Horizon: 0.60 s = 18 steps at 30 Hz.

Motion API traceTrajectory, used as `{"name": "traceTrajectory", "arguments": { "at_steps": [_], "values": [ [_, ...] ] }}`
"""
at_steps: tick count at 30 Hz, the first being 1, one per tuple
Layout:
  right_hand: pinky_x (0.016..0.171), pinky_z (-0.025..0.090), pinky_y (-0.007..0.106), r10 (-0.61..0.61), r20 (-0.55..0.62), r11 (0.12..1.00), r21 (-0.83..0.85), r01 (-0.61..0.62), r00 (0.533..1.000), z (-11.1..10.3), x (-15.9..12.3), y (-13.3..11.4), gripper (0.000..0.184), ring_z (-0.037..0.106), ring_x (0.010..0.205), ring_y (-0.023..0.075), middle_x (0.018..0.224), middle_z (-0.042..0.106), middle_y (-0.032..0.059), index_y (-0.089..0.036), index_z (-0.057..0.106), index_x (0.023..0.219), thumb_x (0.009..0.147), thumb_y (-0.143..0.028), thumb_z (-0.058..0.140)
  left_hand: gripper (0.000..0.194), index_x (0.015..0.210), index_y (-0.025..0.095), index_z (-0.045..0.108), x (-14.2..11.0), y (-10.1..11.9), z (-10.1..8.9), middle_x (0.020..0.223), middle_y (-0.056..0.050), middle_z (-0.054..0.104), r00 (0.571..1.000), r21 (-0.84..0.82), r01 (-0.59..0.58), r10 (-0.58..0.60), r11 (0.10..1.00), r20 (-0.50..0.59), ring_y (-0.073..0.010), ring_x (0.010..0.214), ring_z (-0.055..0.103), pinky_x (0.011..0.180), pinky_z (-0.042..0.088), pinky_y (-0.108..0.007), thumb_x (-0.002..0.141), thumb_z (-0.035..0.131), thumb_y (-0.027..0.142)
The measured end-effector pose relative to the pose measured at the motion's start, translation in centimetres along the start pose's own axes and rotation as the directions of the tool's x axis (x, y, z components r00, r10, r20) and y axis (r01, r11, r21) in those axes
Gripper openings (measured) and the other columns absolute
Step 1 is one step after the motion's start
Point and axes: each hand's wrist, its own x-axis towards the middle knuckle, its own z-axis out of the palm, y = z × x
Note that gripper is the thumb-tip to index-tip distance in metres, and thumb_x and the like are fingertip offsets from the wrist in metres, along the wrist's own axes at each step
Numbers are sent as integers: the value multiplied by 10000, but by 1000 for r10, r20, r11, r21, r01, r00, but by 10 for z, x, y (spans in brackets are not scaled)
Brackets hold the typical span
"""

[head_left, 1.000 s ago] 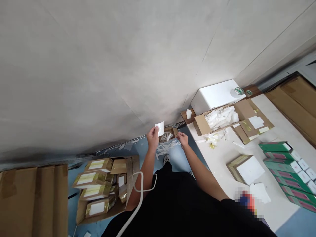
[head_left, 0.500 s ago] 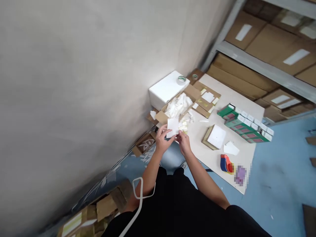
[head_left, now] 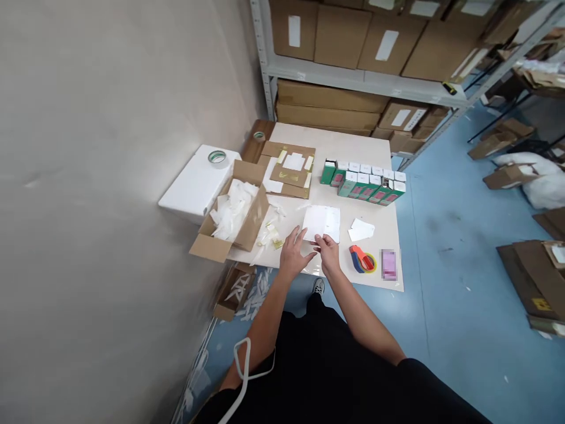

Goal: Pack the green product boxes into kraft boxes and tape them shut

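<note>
A small white paper sheet (head_left: 313, 221) is pinched at its lower edge by my right hand (head_left: 329, 254), thumb against fingers. My left hand (head_left: 293, 257) is open beside it, thumb and fingers apart around the sheet's lower left corner; whether a fingertip touches the paper I cannot tell. Behind the sheet, and partly covered by it, lies a stack of white paper (head_left: 332, 222) on the table. To the right of the stack are some loose white paper pieces (head_left: 361, 229).
The white table (head_left: 346, 139) carries two rows of green boxes (head_left: 371, 191), an orange-and-blue tape dispenser (head_left: 359, 259) and flattened cardboard (head_left: 289, 176). At left stand an open carton (head_left: 253, 221) of white scraps and a white box (head_left: 188, 185) with a tape roll (head_left: 217, 156). Shelving (head_left: 326, 72) stands behind.
My view has swung to the right. The sheet, earlier held between both hands, is now in my right hand, in front of the paper stack; my left fingers have spread off it.
</note>
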Motion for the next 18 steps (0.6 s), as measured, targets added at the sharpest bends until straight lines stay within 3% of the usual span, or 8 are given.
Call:
{"name": "traceTrajectory", "arguments": {
  "at_steps": [5,9,11,14,18],
  "values": [
    [644,427,277,-46,-36,992,-118,42,998,-70,49,-12,437,500,673,158,636,511,-27,-222,561,664,727,-605,763,671,1572,250,434,26,0,73,1617,-127,447,959,-1,193,-188,981,212,-316,1521,390,1224,389,-480,954,647,399],
    [614,375,280,6,-89,993,-115,-16,996,-124,72,-18,414,441,647,145,610,478,-38,-220,561,641,671,-556,801,742,1578,206,426,56,-1,137,1668,-159,374,834,109,296,-313,949,454,-341,1552,335,1228,359,-465,919,667,446],
    [607,363,284,30,-128,994,-101,-43,991,-149,79,-20,426,428,633,141,596,463,-44,-226,529,617,641,-536,820,836,1606,226,382,72,4,167,1704,-148,317,762,201,329,-385,923,520,-362,1573,283,1229,344,-478,878,705,479],
    [582,337,284,51,-163,992,-104,-68,985,-182,86,-20,449,400,597,128,576,441,-54,-236,466,593,648,-510,817,1018,1658,269,273,92,13,205,1765,-122,147,699,367,350,-501,862,510,-421,1609,119,1219,332,-544,808,746,566],
    [587,362,280,80,-192,992,-76,-96,978,-208,92,-15,378,436,581,130,584,463,-83,-230,570,763,641,-466,839,1118,1687,256,178,103,15,239,1776,-136,14,680,510,360,-594,781,430,-452,1610,-27,1233,272,-583,785,725,628]
  ]
}}
